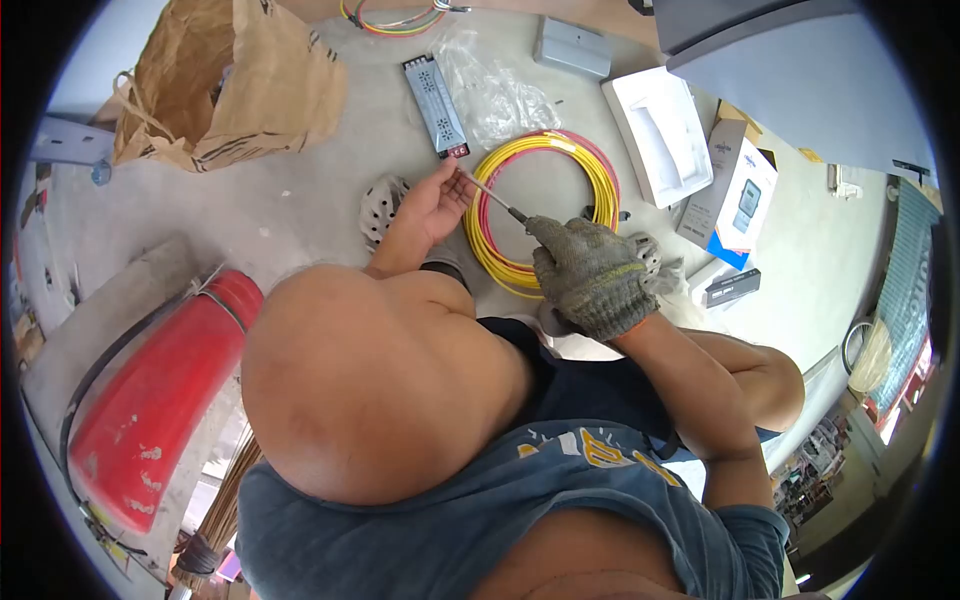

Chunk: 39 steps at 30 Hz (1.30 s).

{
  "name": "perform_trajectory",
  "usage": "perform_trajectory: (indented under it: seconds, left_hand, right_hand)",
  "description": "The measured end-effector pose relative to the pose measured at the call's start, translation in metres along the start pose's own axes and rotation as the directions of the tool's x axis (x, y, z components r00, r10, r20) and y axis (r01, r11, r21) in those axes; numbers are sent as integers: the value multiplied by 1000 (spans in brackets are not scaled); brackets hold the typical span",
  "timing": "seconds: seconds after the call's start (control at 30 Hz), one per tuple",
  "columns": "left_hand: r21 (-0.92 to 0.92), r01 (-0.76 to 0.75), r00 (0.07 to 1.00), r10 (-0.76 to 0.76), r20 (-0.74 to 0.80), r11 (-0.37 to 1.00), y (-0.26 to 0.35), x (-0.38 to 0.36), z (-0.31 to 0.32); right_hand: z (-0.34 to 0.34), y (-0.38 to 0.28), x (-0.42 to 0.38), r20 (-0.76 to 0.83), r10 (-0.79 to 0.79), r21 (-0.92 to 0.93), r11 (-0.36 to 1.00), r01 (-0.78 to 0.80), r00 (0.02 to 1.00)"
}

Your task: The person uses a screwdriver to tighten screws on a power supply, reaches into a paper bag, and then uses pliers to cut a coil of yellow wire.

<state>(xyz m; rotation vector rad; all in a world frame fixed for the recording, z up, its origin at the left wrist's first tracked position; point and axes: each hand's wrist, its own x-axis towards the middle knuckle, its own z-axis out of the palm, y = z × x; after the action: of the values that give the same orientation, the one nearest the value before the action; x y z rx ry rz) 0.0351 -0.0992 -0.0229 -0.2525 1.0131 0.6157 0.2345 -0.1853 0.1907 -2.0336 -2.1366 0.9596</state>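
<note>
Thin screwdriver (490,195), hard and stiff, light, a bit slippery along the bare metal; best held by the handle end. Lies slanted over the edge of the yellow and red wire coil (545,205) on the floor, tip close to the red end of the long metal box (435,105). Right hand (590,275), in a rough grey glove, fingers clenched around the handle. Left hand (432,205), bare, fingers pinched on the shaft near the tip. Beyond the coil, a white tray (660,135); left of the box, a brown paper bag (225,80).
</note>
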Motion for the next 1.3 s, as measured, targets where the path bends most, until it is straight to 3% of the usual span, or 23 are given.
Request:
perform_trajectory:
  seconds: [0.3, 0.37, 0.47, 0.67, 0.73, 0.83, 0.97, 1.17, 1.3]
  left_hand:
    - [-28, 37, 999, -37, 4, 999, 1, -7, 3]
    - [-107, 9, 999, -13, -44, 994, 0, -9, 6]
    - [-74, -21, 995, 13, -101, 997, -1, -11, 12]
    - [-86, -16, 994, 6, -113, 996, -3, -6, 11]
    - [-59, 6, 992, -13, -127, 998, -2, -6, 12]
    - [-70, 39, 987, -49, -152, 997, 1, -10, 17]
    - [-69, 70, 991, -77, -114, 995, 3, -9, 15]
    - [-213, 57, 996, -69, -53, 975, 1, -4, 11]
    - [-211, 52, 995, -68, -70, 976, 3, -5, 13]
  right_hand:
    - [10, 2, -3, -75, -99, -88, 992, 92, 992]
    - [15, 4, -5, -71, -109, -109, 989, 101, 992]
    - [18, 3, -5, -90, -120, -125, 986, 108, 989]
    - [14, -3, 1, -5, -96, -194, 976, 94, 995]
    - [6, -10, 1, 101, -99, -280, 952, 124, 990]
    - [-7, -18, 4, 182, -97, -256, 956, 142, 978]
    - [4, -16, -2, 151, -142, -332, 925, 186, 978]
    - [10, -14, -2, 134, -96, -266, 955, 129, 986]
    - [4, -12, 0, 146, -67, -254, 962, 103, 987]
